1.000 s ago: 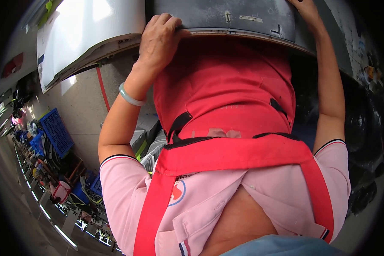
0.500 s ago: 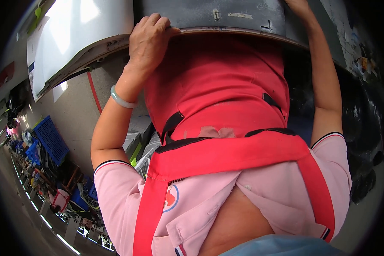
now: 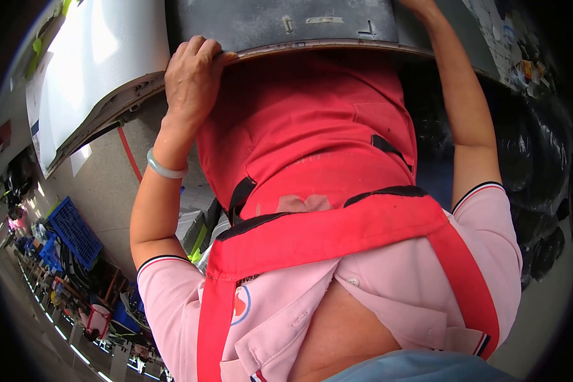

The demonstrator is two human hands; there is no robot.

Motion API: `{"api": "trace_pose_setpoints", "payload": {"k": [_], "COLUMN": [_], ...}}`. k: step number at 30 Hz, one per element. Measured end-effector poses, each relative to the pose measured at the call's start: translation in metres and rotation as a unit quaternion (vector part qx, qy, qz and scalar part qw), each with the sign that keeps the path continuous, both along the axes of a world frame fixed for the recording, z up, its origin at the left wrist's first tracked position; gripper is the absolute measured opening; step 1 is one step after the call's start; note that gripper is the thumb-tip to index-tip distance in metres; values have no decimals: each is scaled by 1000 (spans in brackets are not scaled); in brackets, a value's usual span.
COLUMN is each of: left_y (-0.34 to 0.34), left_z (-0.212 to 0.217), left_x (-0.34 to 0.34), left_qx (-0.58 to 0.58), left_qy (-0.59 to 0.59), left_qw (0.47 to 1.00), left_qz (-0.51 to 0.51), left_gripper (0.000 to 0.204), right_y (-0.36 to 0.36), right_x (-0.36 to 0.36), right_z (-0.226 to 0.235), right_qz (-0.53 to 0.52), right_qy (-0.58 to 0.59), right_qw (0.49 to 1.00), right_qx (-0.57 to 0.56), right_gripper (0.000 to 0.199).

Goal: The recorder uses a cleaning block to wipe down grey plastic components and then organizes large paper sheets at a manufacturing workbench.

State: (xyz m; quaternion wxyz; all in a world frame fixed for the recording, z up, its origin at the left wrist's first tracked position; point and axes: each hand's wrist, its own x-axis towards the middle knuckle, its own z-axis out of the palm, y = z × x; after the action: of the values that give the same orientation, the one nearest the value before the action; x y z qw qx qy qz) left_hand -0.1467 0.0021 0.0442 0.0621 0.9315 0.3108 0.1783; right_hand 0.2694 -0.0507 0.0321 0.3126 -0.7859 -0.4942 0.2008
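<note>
I hold a wide grey panel (image 3: 280, 22) by its near edge at the top of the view, left hand (image 3: 194, 79) curled over the rim, right hand (image 3: 420, 5) at the far corner and mostly out of view, grip unclear. It looks stiff, broad and fairly heavy, best carried at both ends. A blue crate (image 3: 73, 232) sits lower left beside a white sheet (image 3: 102, 70); black bags (image 3: 541, 172) pile right.

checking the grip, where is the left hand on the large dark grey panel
In the head view the left hand is upper left, fingers curled over the near edge of the large dark grey panel, just above the red apron.
</note>
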Motion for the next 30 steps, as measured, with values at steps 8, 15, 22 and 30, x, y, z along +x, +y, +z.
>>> {"api": "trace_pose_setpoints", "payload": {"k": [8, 15, 22, 30], "left_y": [0, 0, -4, 6], "left_z": [-1, -1, 4, -38], "left_x": [-2, -3, 33, 144], "left_qx": [-4, -5, -29, 38], "left_qy": [3, 16, -25, -144], "left_qw": [1000, 1000, 999, 988], "left_qz": [7, 15, 19, -34], "left_gripper": [22, 23, 28, 12], "right_y": [-2, -2, -8, -2], "right_x": [-20, -15, 31, 14], "right_z": [19, 8, -26, -15], "right_qz": [-9, -23, 66, 48], "right_qy": [-56, -103, -50, -23], "right_qw": [998, 994, 997, 999], "right_qx": [-19, -21, 7, 0], "right_gripper": [32, 34, 43, 39]}}
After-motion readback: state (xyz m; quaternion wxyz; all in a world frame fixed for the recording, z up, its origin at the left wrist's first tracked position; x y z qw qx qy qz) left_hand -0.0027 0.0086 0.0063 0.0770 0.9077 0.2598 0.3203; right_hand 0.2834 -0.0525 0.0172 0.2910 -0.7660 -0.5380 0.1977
